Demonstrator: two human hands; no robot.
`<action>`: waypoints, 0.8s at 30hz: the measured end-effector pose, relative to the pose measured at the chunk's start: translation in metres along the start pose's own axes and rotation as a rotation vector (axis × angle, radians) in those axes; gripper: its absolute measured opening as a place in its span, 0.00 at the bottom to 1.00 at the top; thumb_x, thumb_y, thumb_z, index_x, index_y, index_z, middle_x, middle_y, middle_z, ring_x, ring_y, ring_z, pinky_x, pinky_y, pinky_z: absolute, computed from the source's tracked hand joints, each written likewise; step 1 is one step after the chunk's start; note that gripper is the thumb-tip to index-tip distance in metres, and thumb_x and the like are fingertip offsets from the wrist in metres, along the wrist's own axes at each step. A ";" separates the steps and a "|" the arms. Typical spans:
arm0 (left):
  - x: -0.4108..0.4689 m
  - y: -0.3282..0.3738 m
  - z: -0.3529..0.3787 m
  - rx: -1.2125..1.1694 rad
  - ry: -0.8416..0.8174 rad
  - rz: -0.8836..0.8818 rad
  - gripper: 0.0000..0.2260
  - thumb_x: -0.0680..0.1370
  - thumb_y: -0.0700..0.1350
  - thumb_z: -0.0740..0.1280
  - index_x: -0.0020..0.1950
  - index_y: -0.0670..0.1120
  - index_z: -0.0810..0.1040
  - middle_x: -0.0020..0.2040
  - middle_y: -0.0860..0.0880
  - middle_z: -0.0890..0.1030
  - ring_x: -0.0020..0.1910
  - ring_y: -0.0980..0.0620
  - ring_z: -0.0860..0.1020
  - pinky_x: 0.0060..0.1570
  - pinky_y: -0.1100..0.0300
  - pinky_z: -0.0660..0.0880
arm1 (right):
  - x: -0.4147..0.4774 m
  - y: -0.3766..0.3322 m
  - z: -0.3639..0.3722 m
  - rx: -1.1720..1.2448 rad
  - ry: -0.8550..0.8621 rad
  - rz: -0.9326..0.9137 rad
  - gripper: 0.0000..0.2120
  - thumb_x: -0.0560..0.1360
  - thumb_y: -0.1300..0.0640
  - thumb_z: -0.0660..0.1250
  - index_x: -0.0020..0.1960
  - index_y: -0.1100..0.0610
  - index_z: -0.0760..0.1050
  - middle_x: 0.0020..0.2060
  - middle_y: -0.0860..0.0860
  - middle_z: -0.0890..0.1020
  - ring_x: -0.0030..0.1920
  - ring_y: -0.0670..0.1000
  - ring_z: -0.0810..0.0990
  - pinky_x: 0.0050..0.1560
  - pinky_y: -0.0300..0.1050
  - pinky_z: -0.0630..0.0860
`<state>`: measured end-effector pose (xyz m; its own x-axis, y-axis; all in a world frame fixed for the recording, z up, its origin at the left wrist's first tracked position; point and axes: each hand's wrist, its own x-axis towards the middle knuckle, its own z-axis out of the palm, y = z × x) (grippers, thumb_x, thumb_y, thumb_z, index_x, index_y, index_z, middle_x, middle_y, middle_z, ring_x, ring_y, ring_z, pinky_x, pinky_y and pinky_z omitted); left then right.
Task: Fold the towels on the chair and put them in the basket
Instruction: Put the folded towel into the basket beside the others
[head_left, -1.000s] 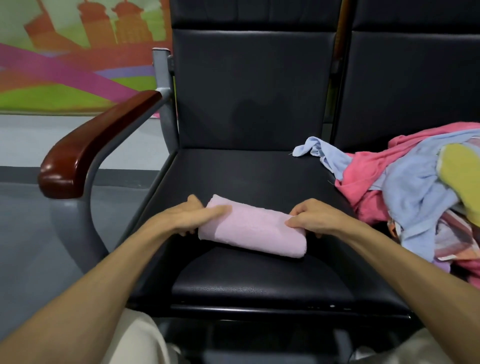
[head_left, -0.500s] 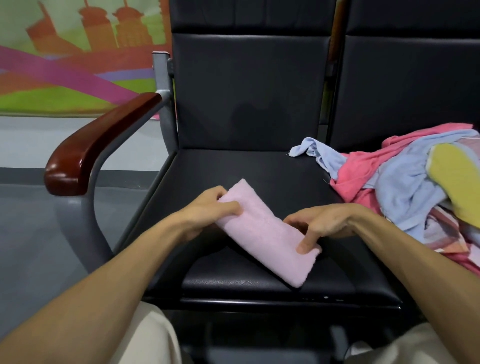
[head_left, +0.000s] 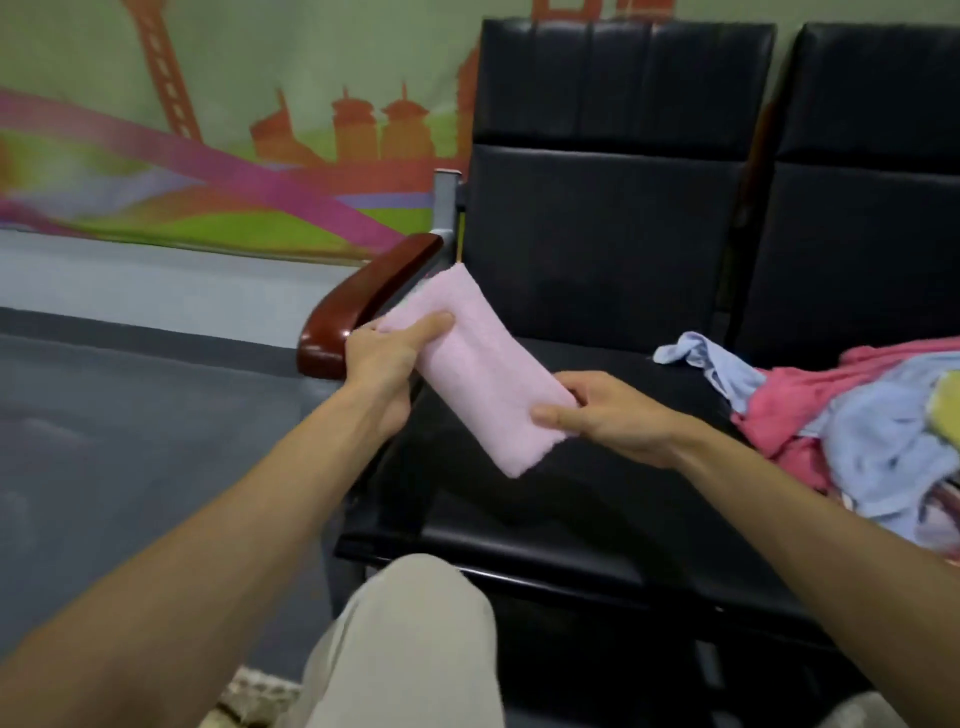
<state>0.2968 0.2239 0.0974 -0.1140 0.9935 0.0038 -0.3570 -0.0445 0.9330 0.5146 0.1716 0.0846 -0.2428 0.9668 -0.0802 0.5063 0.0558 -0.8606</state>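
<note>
Pink towel (head_left: 483, 374) now off the chair seat (head_left: 597, 499), ends pinched in left hand (head_left: 382, 358) and right hand (head_left: 610, 418), fingers beneath hidden.

Open passage over the bare black seat (head_left: 519, 525) and the grey floor (head_left: 130, 441) at left; wooden armrest (head_left: 358, 306) stands between them; towel pile (head_left: 857, 415) blocks the right.

Towel off the seat

I now hold the folded pink towel (head_left: 480, 364) lifted above the chair seat (head_left: 597, 499), swung leftward toward the armrest (head_left: 374, 301).

One folded towel (head_left: 483, 374), two chairs (head_left: 597, 234) (head_left: 872, 234), two hands (head_left: 384, 358) (head_left: 608, 415)
</note>
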 end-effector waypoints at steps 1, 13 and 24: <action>-0.003 0.012 -0.015 -0.102 0.044 -0.021 0.19 0.68 0.39 0.78 0.54 0.38 0.76 0.53 0.45 0.82 0.50 0.49 0.82 0.51 0.54 0.80 | 0.004 -0.018 0.015 0.012 -0.002 -0.036 0.10 0.77 0.54 0.68 0.56 0.57 0.78 0.49 0.49 0.82 0.46 0.43 0.81 0.45 0.37 0.78; -0.103 -0.003 -0.301 0.241 0.344 -0.151 0.07 0.78 0.40 0.62 0.55 0.45 0.74 0.42 0.47 0.79 0.37 0.52 0.78 0.32 0.60 0.76 | 0.057 -0.076 0.267 -0.126 -0.622 0.020 0.11 0.76 0.58 0.69 0.54 0.66 0.79 0.43 0.53 0.81 0.42 0.48 0.78 0.43 0.39 0.75; -0.170 -0.160 -0.453 0.413 0.703 -0.450 0.14 0.71 0.45 0.76 0.52 0.38 0.82 0.49 0.43 0.84 0.46 0.47 0.82 0.49 0.51 0.80 | 0.058 0.026 0.469 -0.492 -0.866 0.143 0.13 0.74 0.51 0.71 0.51 0.60 0.77 0.47 0.54 0.79 0.43 0.51 0.76 0.37 0.39 0.70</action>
<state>-0.0472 0.0148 -0.2157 -0.6289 0.6102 -0.4818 -0.1607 0.5043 0.8485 0.1259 0.1118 -0.1785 -0.5723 0.4686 -0.6730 0.8156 0.2400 -0.5265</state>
